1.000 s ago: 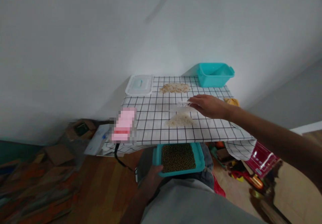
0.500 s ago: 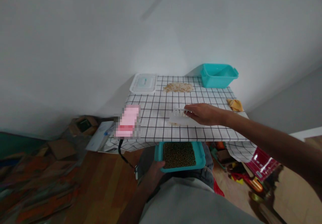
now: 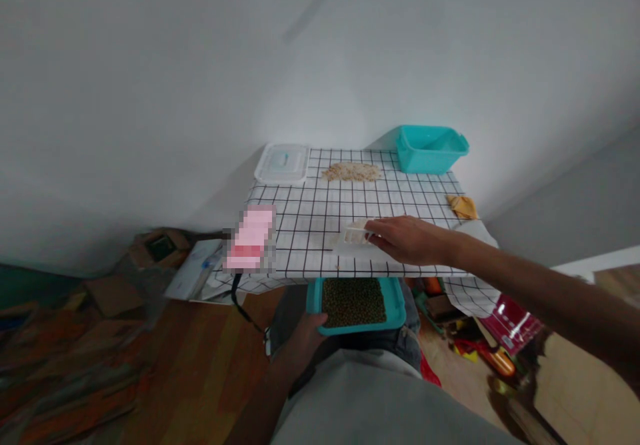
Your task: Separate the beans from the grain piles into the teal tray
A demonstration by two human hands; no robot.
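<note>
My left hand [image 3: 309, 337] grips the near left rim of a turquoise tub [image 3: 397, 317], which sits at my lap below the table's front edge. Small greenish-brown beans [image 3: 353, 301] cover the tub's bottom. My right hand [image 3: 407, 239] is closed around the right end of a white slotted plastic piece [image 3: 356, 234], held low over the table near its front; whether it touches the cloth I cannot tell. A few pale bits lie in front of this piece. Farther back is a flat spread of pale brown flakes or grains [image 3: 353, 172].
A white lid [image 3: 283, 163] lies back left on the checked tablecloth [image 3: 300, 225], and another turquoise tub [image 3: 431, 151] stands back right. A yellow cloth [image 3: 463, 207] rests at the right edge, a blurred pink item [image 3: 251, 237] at the left. Cardboard boxes [image 3: 165, 248] and bags clutter the floor.
My right hand has drawn the white slotted piece toward the table's front edge. My left hand keeps hold of the tub at about the same place. The view has shifted slightly.
</note>
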